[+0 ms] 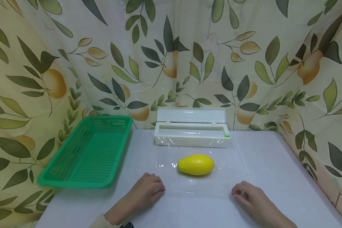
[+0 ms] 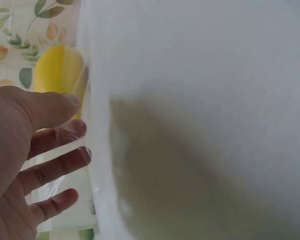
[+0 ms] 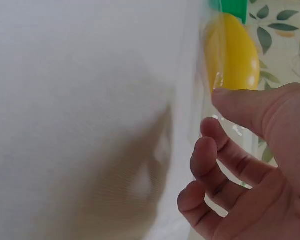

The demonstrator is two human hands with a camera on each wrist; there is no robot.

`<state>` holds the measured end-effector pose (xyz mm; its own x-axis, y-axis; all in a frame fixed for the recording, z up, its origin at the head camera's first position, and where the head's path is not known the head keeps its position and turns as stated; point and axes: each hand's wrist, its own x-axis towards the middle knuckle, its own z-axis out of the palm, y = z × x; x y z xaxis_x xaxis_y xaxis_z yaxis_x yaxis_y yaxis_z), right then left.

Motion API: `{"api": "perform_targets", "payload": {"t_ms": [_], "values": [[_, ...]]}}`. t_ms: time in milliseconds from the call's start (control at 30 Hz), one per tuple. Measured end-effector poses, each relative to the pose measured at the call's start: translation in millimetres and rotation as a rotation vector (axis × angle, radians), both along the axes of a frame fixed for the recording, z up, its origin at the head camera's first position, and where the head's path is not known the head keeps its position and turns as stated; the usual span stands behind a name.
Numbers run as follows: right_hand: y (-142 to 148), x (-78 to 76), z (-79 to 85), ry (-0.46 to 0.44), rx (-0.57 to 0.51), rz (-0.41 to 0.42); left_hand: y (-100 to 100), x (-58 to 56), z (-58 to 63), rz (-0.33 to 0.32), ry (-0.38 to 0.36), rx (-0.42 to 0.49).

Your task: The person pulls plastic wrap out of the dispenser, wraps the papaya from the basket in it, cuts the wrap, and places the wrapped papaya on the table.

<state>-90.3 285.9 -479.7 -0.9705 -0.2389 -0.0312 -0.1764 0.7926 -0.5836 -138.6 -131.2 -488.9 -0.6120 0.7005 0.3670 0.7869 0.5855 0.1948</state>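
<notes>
A yellow papaya-shaped fruit (image 1: 196, 164) lies on a sheet of clear cling film (image 1: 185, 186) spread over the white table. The film reaches back to a white cling film box (image 1: 192, 139) with its lid raised. At the film's near left corner is my left hand (image 1: 148, 190); in the left wrist view clear film shows against its fingertips (image 2: 82, 154), and the thumb stands apart from the extended fingers. My right hand (image 1: 252, 198) is at the near right corner, its thumb (image 3: 235, 102) apart from the bent fingers. The fruit lies between and beyond both hands.
A green plastic basket (image 1: 118, 171) with perforated walls stands on the left of the table. Behind the table hangs a curtain (image 1: 185, 88) patterned with leaves and fruit, which also runs along both sides. A small green piece (image 1: 227, 135) sits at the box's right end.
</notes>
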Motion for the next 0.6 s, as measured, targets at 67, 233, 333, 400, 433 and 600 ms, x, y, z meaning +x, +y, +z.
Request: {"api": "perform_targets", "payload": {"t_ms": [67,233,333,400,433,600], "values": [[0.5,-1.7,3.8,0.1,-0.019,0.003,-1.4,-1.9,4.7,-0.005,0.027,0.028],[-0.8,-8.6,8.8,0.377,-0.037,0.039,-4.8,-8.1,16.5,-0.024,0.076,0.049],[-2.1,-13.1,12.4,0.437,-0.051,0.04,-6.0,-10.3,23.3,-0.019,0.069,0.04],[-2.9,-15.9,15.0,0.454,-0.053,0.026,-6.5,-11.4,27.9,-0.011,0.055,0.034],[-3.1,-17.1,16.2,0.466,-0.054,0.022,-6.7,-11.9,30.2,-0.008,0.051,0.035],[-3.7,-22.9,20.0,0.511,-0.05,0.011,-8.6,-15.4,36.9,-0.015,0.063,0.056]]}}
